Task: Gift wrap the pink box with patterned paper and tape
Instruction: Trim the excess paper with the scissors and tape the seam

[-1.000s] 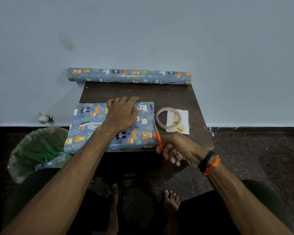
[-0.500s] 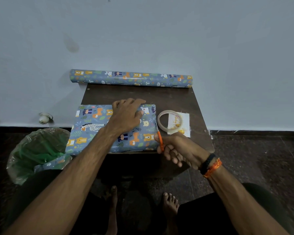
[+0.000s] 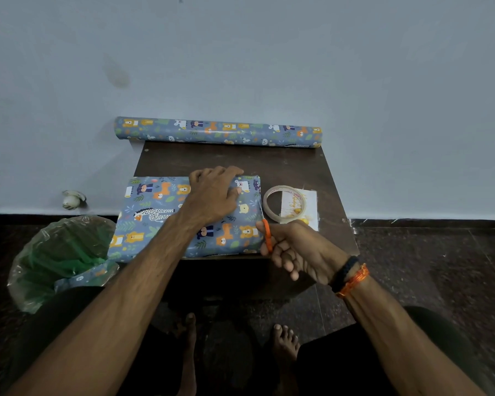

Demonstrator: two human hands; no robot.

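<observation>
wrapped box (image 3: pixel 160 215), covered in blue paper printed with cartoon animals, lying flat on the left half of a small dark table (image 3: pixel 283 167), its near edge at the table's front edge and its left side overhanging slightly. left hand (image 3: pixel 215 195) resting palm down on the far right part of the box top, fingers bent over the far edge, thumb pointing right along the paper. right hand (image 3: pixel 295 247) at the box's near right corner, fingers curled around the orange handles of a pair of scissors (image 3: pixel 266 234); the thin blade runs up along the right side of the box, though whether it is cutting paper or tape cannot be made out in the dim light. roll of clear tape (image 3: pixel 285 204) lying flat just right of the box, partly on a white card (image 3: pixel 306 207) with yellow print. roll of matching paper (image 3: pixel 217 132) lying across the far edge of the table against the pale wall (image 3: pixel 240 52). black and orange bands (image 3: pixel 350 277) on the right wrist. green-lined bin (image 3: pixel 60 258) on the dark floor to the left of the table, holding a scrap of the same paper. two bare feet (image 3: pixel 285 338) visible below the table.
</observation>
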